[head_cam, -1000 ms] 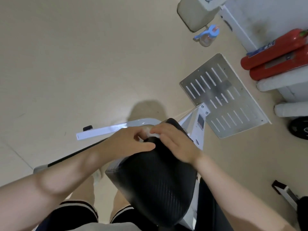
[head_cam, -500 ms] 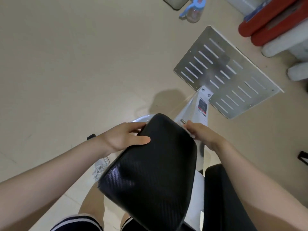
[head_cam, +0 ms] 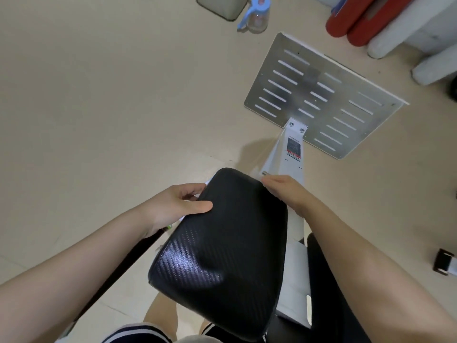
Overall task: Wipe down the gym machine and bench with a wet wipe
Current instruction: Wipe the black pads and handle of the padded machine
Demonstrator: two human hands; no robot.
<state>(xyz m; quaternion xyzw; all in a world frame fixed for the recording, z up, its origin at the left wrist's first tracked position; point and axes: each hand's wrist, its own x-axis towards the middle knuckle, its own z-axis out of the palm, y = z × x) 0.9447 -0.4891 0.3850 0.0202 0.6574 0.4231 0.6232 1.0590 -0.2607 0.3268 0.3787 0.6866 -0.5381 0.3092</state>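
A black padded seat [head_cam: 222, 256] with a woven texture fills the centre, tilted toward me on a white machine frame [head_cam: 286, 154]. My left hand [head_cam: 178, 204] grips the pad's upper left edge, thumb on top and fingers curled under. On the upper right edge rests my right hand [head_cam: 289, 194], its fingers reaching down behind the pad onto the frame, so its grip is hidden. No wet wipe shows clearly; small white bits by my left fingers could be the wipe or the frame. A second black pad [head_cam: 329, 293] lies under my right forearm.
The frame ends in a slotted metal footplate [head_cam: 321, 95] on the beige floor. Beyond it stand a blue-lidded bottle [head_cam: 254, 16], a grey bin [head_cam: 222, 6], red cylinders [head_cam: 358, 21] and white rollers [head_cam: 395, 38]. A small black-and-white object [head_cam: 445, 266] lies at the right edge.
My hands were together at the pad's top with a white wipe between them; they have parted to the pad's left and right edges. The view has tilted forward.
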